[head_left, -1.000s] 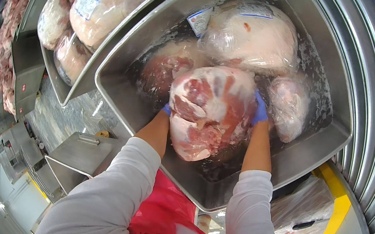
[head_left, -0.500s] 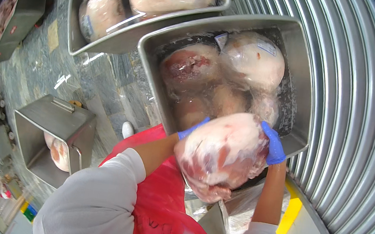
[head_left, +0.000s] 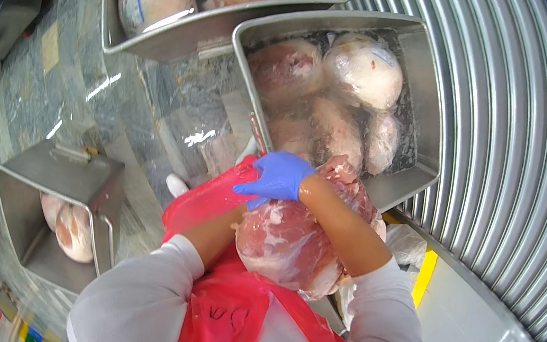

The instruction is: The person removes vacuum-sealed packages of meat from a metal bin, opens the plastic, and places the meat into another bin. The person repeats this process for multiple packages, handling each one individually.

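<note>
A large raw cut of red meat with white fat [head_left: 301, 245] rests between my forearms against my pink plastic apron [head_left: 226, 311]. My right hand [head_left: 276, 175], in a blue glove, reaches across the top of the meat to the lifted apron edge at left, thumb spread apart from the bent fingers. My left hand [head_left: 256, 202] is beneath it, mostly hidden, beside the meat. Just beyond, a steel tub of water [head_left: 425, 87] holds several wrapped cuts [head_left: 361, 68], submerged or partly so.
A second tub [head_left: 165, 44] of wrapped meat stands at the upper left, a steel bin [head_left: 71, 170] with meat at lower left. Grey tiled floor [head_left: 142, 110] lies between. A ribbed metal surface [head_left: 509, 134] curves along the right, with a yellow stripe [head_left: 425, 276] below.
The meat has come out of the tub toward my body and turned, showing more red. My right hand has moved from the meat's right side across to the left, over my left hand.
</note>
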`<state>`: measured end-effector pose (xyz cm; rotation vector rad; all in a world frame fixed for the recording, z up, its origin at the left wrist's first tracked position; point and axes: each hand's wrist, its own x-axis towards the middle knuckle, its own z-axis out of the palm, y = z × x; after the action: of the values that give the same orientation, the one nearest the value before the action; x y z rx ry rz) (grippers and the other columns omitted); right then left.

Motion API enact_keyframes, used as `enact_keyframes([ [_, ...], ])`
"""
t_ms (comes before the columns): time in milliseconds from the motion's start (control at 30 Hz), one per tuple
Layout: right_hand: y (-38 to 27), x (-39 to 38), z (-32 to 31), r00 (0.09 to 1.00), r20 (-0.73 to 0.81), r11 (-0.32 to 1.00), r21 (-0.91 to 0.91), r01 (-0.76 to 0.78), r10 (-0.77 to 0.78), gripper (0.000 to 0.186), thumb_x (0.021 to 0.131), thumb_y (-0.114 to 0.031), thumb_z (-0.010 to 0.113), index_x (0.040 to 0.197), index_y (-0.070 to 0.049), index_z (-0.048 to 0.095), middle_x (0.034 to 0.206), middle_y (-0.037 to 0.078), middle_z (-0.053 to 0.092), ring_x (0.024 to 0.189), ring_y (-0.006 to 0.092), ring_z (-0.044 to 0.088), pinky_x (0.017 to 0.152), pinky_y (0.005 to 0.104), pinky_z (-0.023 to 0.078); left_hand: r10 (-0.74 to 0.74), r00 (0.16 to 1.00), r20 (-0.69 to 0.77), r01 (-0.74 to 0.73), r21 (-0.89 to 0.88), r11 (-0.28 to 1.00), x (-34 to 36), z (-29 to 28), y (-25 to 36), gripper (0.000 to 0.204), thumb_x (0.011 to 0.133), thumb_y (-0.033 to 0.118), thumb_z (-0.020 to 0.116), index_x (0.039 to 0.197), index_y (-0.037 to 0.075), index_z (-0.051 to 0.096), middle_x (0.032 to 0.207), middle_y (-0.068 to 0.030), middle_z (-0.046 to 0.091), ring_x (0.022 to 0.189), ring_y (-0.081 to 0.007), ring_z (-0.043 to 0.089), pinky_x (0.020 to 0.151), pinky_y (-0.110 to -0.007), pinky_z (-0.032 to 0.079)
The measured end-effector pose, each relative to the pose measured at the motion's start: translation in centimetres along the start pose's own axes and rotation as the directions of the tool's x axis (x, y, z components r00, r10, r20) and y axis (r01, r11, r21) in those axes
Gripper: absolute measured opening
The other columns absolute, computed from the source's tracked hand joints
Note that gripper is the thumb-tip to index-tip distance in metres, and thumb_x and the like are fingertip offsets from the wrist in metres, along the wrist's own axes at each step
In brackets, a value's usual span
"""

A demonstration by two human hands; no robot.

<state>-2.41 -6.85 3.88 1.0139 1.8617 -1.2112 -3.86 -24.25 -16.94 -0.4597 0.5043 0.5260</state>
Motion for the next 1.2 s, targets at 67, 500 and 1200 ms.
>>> enact_keyframes([
  [67,1.2,-2.3,-0.7,0.802,-0.594,0.993,0.043,0.111,-0.064,0.066,0.073,-0.047,0.063,0.121,-0.005,0.048,0.104,0.018,0.058,0.094,0.0297,0.057,0.082,0.0368,0.046,0.013,1.000,-0.002,-0.013,-0.002,1.000,-0.4,-1.0,0.2,0.061,0.089,0.052,0.037,0.130,0.008,0.039,0.126,-0.0108,0.047,0.114,-0.0248,0.043,0.101,-0.039,0.031],
  [500,30.5,-5.5,15.4,0.805,0.073,-0.576,0.737,0.354,0.589,0.032,0.087,-0.021,0.048,0.109,0.001,0.051,0.103,0.012,0.057,0.095,0.0218,0.055,0.085,0.0347,0.044,0.104,0.989,-0.102,-0.102,0.026,0.994,0.9,1.0,5.4,0.060,0.088,0.052,0.039,0.132,0.010,0.036,0.128,-0.0120,0.043,0.118,-0.0271,0.039,0.101,-0.042,0.030],
  [1200,5.2,-0.1,-7.1,0.719,-0.015,0.001,1.000,0.022,-0.695,0.042,0.089,-0.033,0.035,0.104,0.001,0.055,0.101,0.013,0.061,0.088,0.0262,0.059,0.080,0.0415,0.046,0.855,0.499,-0.139,-0.779,-0.504,0.373,-14.7,1.3,-7.6,0.061,0.086,0.051,0.043,0.134,0.014,0.033,0.133,-0.0140,0.036,0.123,-0.0308,0.031,0.101,-0.047,0.028],
])
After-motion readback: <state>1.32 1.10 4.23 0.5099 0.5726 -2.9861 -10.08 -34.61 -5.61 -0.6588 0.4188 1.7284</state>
